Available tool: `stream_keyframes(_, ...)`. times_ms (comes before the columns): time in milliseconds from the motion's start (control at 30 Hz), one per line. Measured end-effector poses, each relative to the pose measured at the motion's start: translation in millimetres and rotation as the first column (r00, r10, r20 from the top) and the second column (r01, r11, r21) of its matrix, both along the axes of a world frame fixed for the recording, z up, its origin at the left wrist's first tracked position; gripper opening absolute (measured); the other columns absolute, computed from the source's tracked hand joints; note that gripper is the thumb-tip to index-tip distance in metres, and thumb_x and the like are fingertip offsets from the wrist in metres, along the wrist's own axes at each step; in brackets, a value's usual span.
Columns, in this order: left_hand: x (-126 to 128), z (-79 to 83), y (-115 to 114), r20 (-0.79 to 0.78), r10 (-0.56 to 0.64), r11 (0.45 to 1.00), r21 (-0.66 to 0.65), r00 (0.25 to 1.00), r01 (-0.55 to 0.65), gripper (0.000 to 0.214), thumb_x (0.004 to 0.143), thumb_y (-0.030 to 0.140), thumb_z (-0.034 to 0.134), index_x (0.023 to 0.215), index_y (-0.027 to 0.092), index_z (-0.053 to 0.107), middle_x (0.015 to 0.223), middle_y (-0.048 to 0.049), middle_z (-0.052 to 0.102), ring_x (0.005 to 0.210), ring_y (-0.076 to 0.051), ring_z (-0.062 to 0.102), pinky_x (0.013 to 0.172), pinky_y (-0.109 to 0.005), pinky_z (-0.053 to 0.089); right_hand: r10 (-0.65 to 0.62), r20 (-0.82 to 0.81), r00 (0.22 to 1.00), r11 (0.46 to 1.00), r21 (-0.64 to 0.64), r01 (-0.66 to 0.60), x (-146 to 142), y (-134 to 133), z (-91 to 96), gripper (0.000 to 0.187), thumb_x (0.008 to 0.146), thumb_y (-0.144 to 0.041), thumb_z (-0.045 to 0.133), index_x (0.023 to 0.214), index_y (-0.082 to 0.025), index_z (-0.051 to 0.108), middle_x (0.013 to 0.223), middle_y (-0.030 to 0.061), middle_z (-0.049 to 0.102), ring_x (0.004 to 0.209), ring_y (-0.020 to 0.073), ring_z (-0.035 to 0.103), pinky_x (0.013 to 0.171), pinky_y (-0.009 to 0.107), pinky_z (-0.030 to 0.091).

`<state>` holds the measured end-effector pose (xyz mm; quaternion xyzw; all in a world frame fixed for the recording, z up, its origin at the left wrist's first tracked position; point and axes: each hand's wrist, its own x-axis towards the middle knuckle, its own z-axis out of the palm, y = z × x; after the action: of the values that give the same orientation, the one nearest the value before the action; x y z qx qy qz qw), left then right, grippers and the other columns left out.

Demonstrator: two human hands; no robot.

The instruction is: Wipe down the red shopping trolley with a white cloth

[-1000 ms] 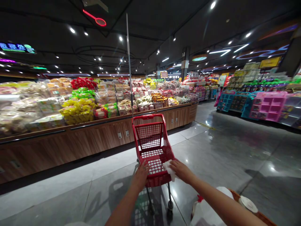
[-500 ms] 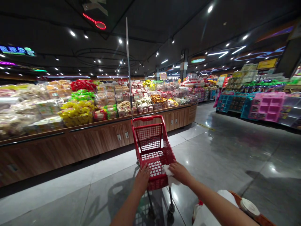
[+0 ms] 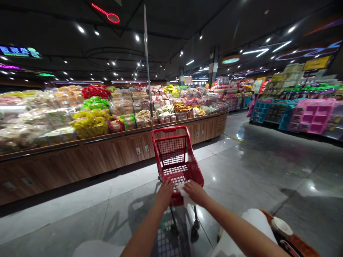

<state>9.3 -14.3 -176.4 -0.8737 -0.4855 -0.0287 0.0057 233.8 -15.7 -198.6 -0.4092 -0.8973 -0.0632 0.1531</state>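
Note:
A red plastic shopping cart [image 3: 197,169] stands in front of me, with mesh walls and its handle at the far end. My left hand [image 3: 165,194] grips the left part of its near rim, fingers over the edge. On the right of that rim, my right hand [image 3: 196,192] presses a white tissue [image 3: 187,200] against the plastic. The tissue hangs down outside the basket, and some of it is hidden under the fingers. Inside the basket, only bare mesh shows.
Behind the cart runs a long wood-panelled display counter [image 3: 120,153] piled with packaged food. A thin upright pole [image 3: 148,78] rises near the cart. Pink plastic racks [image 3: 312,116] stand at right. A brown bag [image 3: 297,242] is by my right arm, over the grey tiled floor [image 3: 257,171].
My right hand has slid left along the rim with the tissue, closer to my left hand. The left hand stays on the rim. The view has shifted slightly.

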Motion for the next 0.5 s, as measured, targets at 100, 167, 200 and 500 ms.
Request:
stream_keyframes(100, -1.5, -1.7, 1.5, 0.003, -0.016, 1.0, 0.012, 1.0, 0.016, 0.062, 0.078, 0.013, 0.055, 0.139, 0.018, 0.044, 0.151, -0.0091, 0.041, 0.147, -0.026, 0.017, 0.12, -0.052, 0.019, -0.013, 0.018, 1.0, 1.0, -0.004, 0.013, 60.3, 2.1, 12.7, 0.035, 0.088, -0.005, 0.045, 0.115, -0.02, 0.061, 0.114, 0.0068, 0.063, 0.108, 0.0186, 0.056, 0.109, 0.041, 0.035)
stream_keyframes(167, 3.7, -4.0, 2.5, 0.011, -0.003, 1.0, 0.016, 1.0, 0.003, 0.062, 0.077, 0.014, 0.057, 0.138, 0.017, 0.045, 0.15, -0.0103, 0.042, 0.147, -0.028, 0.018, 0.119, -0.053, 0.019, -0.04, -0.01, 0.999, 0.999, 0.017, 0.04, 72.4, -0.3, 13.7, 0.035, 0.088, -0.005, 0.047, 0.116, -0.021, 0.06, 0.117, 0.0071, 0.061, 0.112, 0.0192, 0.054, 0.11, 0.043, 0.033)
stream_keyframes(200, 7.2, -5.3, 2.9, 0.014, 0.005, 1.0, 0.021, 1.0, -0.005, 0.061, 0.078, 0.014, 0.057, 0.138, 0.017, 0.045, 0.149, -0.0111, 0.043, 0.146, -0.028, 0.019, 0.119, -0.054, 0.02, -0.056, -0.03, 0.998, 0.998, 0.028, 0.056, 66.6, -2.2, 11.3, 0.034, 0.088, -0.006, 0.048, 0.115, -0.021, 0.061, 0.116, 0.0075, 0.061, 0.112, 0.0197, 0.054, 0.11, 0.043, 0.034)
stream_keyframes(500, 6.5, -12.1, 4.6, 0.023, 0.001, 0.997, 0.079, 1.0, -0.003, 0.053, 0.083, 0.015, 0.049, 0.137, 0.016, 0.046, 0.146, -0.0125, 0.046, 0.145, -0.026, 0.025, 0.118, -0.052, 0.025, -0.009, -0.091, 0.996, 0.997, 0.076, 0.016, -41.6, -4.8, -16.3, 0.029, 0.091, -0.011, 0.048, 0.115, -0.016, 0.062, 0.114, 0.0107, 0.063, 0.101, 0.0219, 0.056, 0.095, 0.041, 0.046)
